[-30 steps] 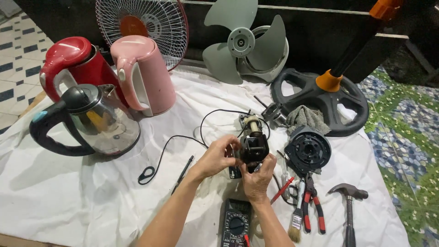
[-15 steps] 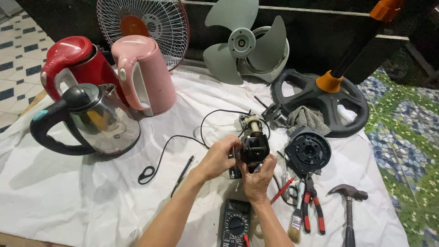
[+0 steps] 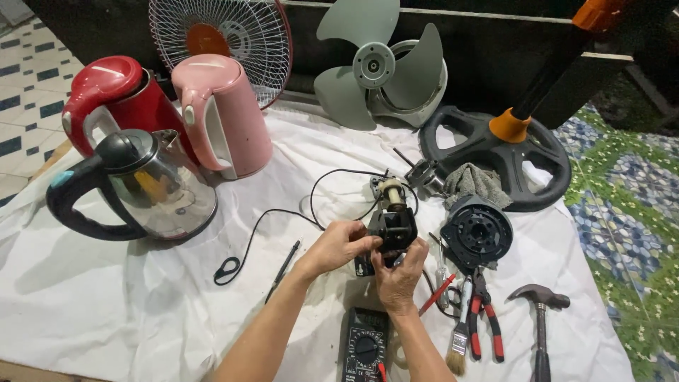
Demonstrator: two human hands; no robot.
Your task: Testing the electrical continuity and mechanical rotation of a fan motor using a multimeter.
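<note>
Black motor: I see a small black motor block (image 3: 393,228) gripped at the centre of the white cloth (image 3: 127,304), a pale spindle at its 12 o'clock.
Left hand: my left hand (image 3: 339,245) closes on the motor from 9 o'clock, fingers curled tight around its side.
Right hand: my right hand (image 3: 398,277) wraps it from 6 o'clock, thumb up against the casing.
Cable: a black cable (image 3: 283,216) runs off toward 9 o'clock.
Meter: a multimeter (image 3: 365,348) lies at 6 o'clock, just below my wrists.
Tools: red-handled pliers (image 3: 484,322), a brush (image 3: 460,339) and a hammer (image 3: 541,318) sit at 4 o'clock.
Kettles: three kettles, glass (image 3: 152,187), red (image 3: 117,99) and pink (image 3: 223,113), stand at 10 o'clock.
Fan blade: a grey fan blade (image 3: 375,64) leans at 12 o'clock.
</note>
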